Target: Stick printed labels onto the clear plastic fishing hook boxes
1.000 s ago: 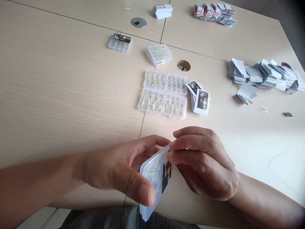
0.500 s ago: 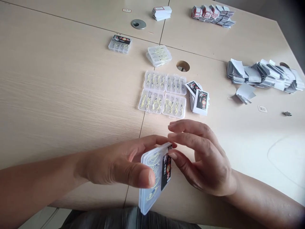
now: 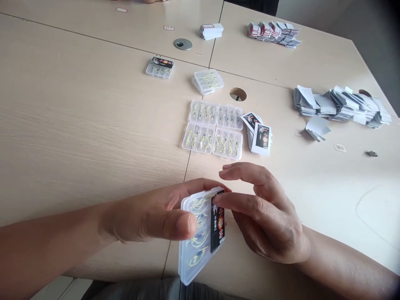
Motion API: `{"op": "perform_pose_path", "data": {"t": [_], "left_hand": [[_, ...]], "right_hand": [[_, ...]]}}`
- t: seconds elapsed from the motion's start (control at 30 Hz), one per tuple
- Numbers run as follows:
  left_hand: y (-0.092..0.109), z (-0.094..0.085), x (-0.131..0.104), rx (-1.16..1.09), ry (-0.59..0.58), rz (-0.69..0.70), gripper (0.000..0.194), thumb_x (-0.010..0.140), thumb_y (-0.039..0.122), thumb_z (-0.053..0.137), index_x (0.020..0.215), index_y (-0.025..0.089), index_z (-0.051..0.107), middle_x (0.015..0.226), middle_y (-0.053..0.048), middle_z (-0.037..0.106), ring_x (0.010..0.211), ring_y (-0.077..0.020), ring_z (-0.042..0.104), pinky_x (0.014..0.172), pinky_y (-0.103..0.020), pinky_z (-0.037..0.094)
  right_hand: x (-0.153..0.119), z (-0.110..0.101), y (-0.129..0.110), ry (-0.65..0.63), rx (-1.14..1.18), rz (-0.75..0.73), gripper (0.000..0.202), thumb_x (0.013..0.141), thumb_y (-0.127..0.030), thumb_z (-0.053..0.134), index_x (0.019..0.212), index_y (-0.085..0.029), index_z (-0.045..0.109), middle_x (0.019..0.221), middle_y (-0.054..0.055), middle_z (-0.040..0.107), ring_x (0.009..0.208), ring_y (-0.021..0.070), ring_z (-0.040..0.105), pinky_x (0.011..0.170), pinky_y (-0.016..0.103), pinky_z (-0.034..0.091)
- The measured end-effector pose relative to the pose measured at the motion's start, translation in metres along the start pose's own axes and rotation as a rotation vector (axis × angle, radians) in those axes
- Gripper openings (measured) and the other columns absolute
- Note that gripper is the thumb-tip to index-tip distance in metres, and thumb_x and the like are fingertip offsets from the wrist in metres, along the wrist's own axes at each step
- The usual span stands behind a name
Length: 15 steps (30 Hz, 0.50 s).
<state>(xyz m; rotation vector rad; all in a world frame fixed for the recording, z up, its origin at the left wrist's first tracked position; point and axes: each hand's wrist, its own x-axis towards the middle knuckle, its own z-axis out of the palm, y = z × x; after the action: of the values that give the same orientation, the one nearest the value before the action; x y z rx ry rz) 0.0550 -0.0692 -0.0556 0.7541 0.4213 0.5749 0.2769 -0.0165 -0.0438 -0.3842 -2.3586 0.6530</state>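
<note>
A clear plastic box (image 3: pixel 197 250) with yellowish line coils and a black label along its right side stands tilted between my hands. My left hand (image 3: pixel 150 216) holds it, thumb across the front face and fingers behind. The index finger of my right hand (image 3: pixel 268 212) rests on the label's upper part; its thumb is mostly hidden behind the box edge and another finger is raised. Beyond my hands lie four similar boxes (image 3: pixel 215 129) in a block, without labels. Beside them is a pile of black-printed white cards (image 3: pixel 262 137).
Farther back are two stacked clear boxes (image 3: pixel 208 81) and one labelled box (image 3: pixel 160 68). Folded paper stacks (image 3: pixel 340 106) lie at the right, red-edged ones (image 3: pixel 271 34) at the back, near a white stack (image 3: pixel 211 31). The table (image 3: pixel 78 116) has a round hole. A person's hand shows at the top edge.
My right index finger has come down onto the label, and the thumb has slipped out of view behind the box. The box face is turned slightly more toward the camera, which has tilted up.
</note>
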Motion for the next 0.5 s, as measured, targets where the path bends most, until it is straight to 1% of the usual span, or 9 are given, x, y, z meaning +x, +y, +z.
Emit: {"op": "perform_pose_path", "data": {"t": [0.1,0.3,0.37,0.5], "left_hand": [[0.0011,0.0012,0.0007,-0.139,-0.012,-0.070,0.072,0.077,0.062,0.078,0.132,0.024,0.050,0.112,-0.003,0.048,0.100,-0.0180,0.050,0.085,-0.030,0.043],[0.0044,0.0030,0.0031,-0.092,-0.029,-0.014,0.064,0.080,0.062,0.074,0.128,0.023,0.055,0.104,-0.003,0.053,0.094,-0.0182,0.051,0.081,-0.030,0.041],[0.0038,0.0026,0.0022,-0.100,-0.023,-0.010,0.064,0.080,0.062,0.075,0.128,0.024,0.056,0.106,-0.003,0.054,0.094,-0.0185,0.052,0.080,-0.030,0.042],[0.0029,0.0019,0.0010,-0.147,-0.010,-0.020,0.065,0.078,0.060,0.077,0.128,0.025,0.055,0.117,-0.005,0.053,0.102,-0.0207,0.055,0.085,-0.031,0.045]], "right_hand": [[0.0008,0.0000,-0.0019,-0.013,-0.006,-0.010,0.031,0.088,0.006,0.049,0.110,-0.011,0.064,0.128,0.011,0.051,0.122,0.0173,0.055,0.106,0.029,0.048],[-0.0007,0.0031,-0.0018,0.007,-0.004,-0.001,0.037,0.090,0.006,0.049,0.123,-0.007,0.059,0.130,0.014,0.053,0.125,0.0186,0.055,0.106,0.030,0.050],[-0.0017,0.0028,-0.0009,0.021,0.014,0.000,0.034,0.089,0.006,0.050,0.119,-0.007,0.058,0.129,0.014,0.054,0.125,0.0183,0.055,0.105,0.030,0.050],[-0.0030,0.0013,0.0000,0.031,0.005,-0.001,0.030,0.088,0.007,0.050,0.111,-0.009,0.059,0.128,0.013,0.055,0.123,0.0182,0.056,0.103,0.030,0.051]]}}
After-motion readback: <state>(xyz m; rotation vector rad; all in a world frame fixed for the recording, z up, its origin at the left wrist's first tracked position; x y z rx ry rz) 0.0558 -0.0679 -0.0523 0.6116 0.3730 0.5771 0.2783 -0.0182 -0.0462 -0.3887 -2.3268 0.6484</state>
